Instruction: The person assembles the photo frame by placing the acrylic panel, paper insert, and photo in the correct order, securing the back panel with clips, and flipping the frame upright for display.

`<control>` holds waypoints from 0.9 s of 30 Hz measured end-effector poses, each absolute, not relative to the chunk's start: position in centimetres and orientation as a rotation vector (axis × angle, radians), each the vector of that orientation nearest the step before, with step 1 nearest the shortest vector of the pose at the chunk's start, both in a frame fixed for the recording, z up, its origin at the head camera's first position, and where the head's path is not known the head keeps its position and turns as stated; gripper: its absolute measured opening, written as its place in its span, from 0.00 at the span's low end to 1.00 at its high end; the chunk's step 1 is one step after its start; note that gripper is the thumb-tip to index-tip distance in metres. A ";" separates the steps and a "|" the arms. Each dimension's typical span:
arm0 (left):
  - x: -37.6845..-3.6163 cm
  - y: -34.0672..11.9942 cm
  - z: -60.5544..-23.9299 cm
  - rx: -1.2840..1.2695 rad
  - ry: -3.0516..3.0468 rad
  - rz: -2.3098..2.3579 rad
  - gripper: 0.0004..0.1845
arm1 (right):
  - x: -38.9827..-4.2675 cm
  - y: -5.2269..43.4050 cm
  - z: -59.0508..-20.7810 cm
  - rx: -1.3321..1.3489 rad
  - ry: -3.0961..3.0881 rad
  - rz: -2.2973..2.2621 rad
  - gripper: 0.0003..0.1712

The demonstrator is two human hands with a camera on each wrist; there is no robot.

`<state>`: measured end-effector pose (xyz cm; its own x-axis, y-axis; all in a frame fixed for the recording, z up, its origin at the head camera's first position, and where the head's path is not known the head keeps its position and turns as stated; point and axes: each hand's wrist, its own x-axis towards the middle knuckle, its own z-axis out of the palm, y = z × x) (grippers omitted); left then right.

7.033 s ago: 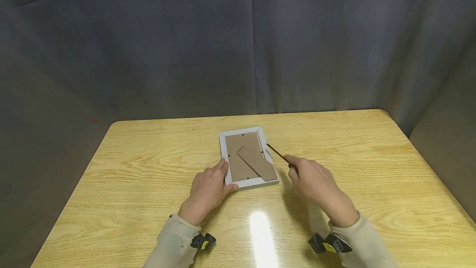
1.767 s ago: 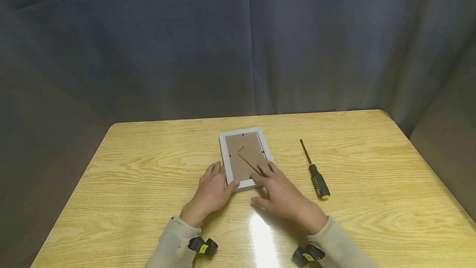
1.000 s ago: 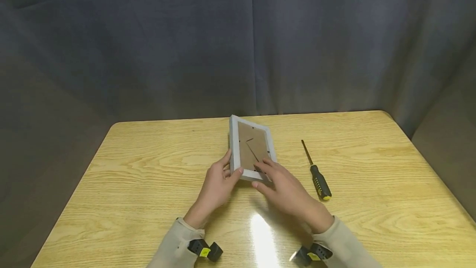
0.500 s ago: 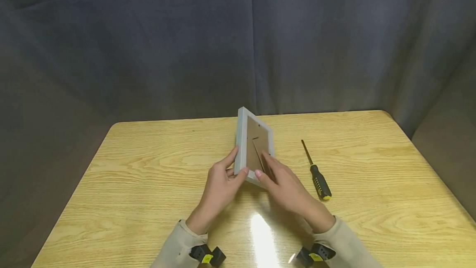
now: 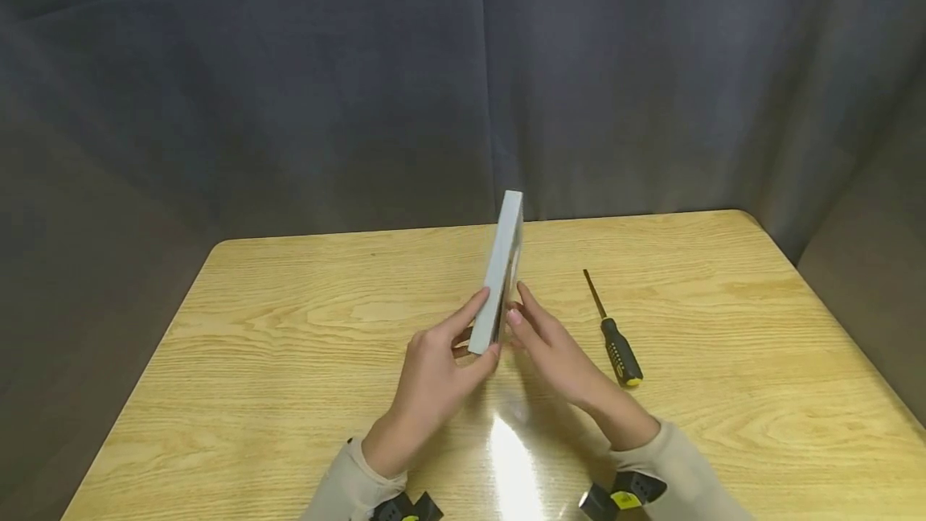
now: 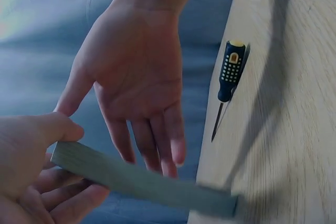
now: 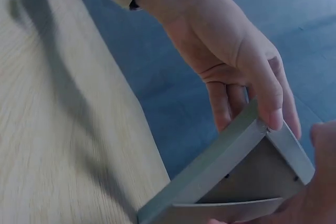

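A white picture frame (image 5: 501, 272) is lifted off the wooden table (image 5: 289, 344) and stands almost edge-on to the head view. My left hand (image 5: 463, 336) grips its lower corner, thumb on one side and fingers on the other. My right hand (image 5: 533, 326) lies with straight fingers against the frame's back. In the left wrist view the frame's edge (image 6: 142, 179) runs below the right hand's (image 6: 136, 82) flat palm. The right wrist view shows the left hand (image 7: 236, 56) on the frame (image 7: 210, 174) and its brown backing board (image 7: 252, 184).
A screwdriver (image 5: 615, 340) with a black and yellow handle lies on the table right of my right hand, its shaft pointing away from me; it also shows in the left wrist view, screwdriver (image 6: 228, 77). A dark grey curtain (image 5: 362, 79) hangs behind the table.
The right hand laid the screwdriver on the table and came to the frame. Both hands then lifted the frame from flat and turned it up until it stands edge-on.
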<state>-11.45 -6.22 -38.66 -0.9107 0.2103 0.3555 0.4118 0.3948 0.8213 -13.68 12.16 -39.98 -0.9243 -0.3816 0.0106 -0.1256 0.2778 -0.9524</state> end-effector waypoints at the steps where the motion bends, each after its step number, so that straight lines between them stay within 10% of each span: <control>1: -11.3 -6.1 -38.6 -0.565 -2.469 -1.461 0.35 | -13.7 12.2 -39.9 -0.485 2.280 -1.742 0.40; 27: -9.4 -4.5 -38.5 -0.743 -2.540 -0.815 0.34 | -12.6 11.9 -38.6 -0.312 1.792 -2.177 0.39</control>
